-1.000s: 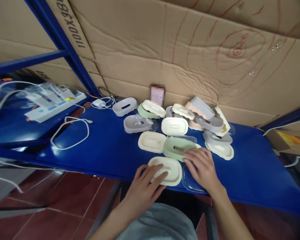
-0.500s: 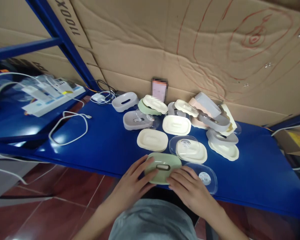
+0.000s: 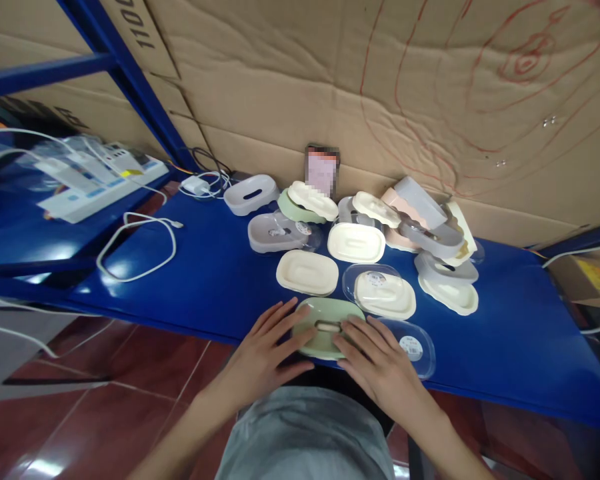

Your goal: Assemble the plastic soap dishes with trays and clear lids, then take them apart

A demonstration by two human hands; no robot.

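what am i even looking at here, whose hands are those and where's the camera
The camera sits on a person's head and looks forward and down, so the two bare hands at the bottom are that person's own. The left hand and the right hand both press on a pale green oval tray at the near edge of a blue shelf. Behind it lie more oval trays in cream, grey and pink, and a clear lid beside the right hand. To the left are a white cable and a power strip. Brown cardboard forms the back wall.
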